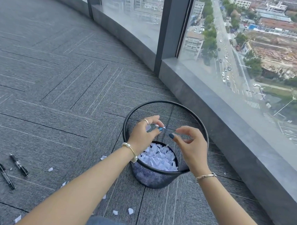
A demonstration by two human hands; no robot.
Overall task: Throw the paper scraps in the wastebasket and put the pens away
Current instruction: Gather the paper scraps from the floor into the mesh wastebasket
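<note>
left fingers [156, 123]: thumb and forefinger pinching a small white paper scrap [161, 126] above the open mouth of the round black wire-mesh wastebasket [155, 178]
right fingers [183, 130]: loosely curled, tips near each other, holding nothing I can make out; just beside the pinched scrap, also over the wastebasket
left hand [143, 133]: ring on one finger, pearl bracelet at wrist
right hand [191, 147]: thin bangle at wrist
in wastebasket: heap of torn white paper bits [158, 157] on the bottom
step: scrap disposal, mid-drop, looks mostly done
next move: let go of the scrap, then reach for the leftovers
leftover loose white scraps [130, 211]: scattered on the grey carpet floor [43, 82], near side and left of wastebasket
black pens [19, 165]: two lying well left of wastebasket, untouched; more dark pen-like items at lower left edge, partly cut off
obstacles: none seen; the window ledge [235, 143] runs close to the right of the wastebasket
</note>
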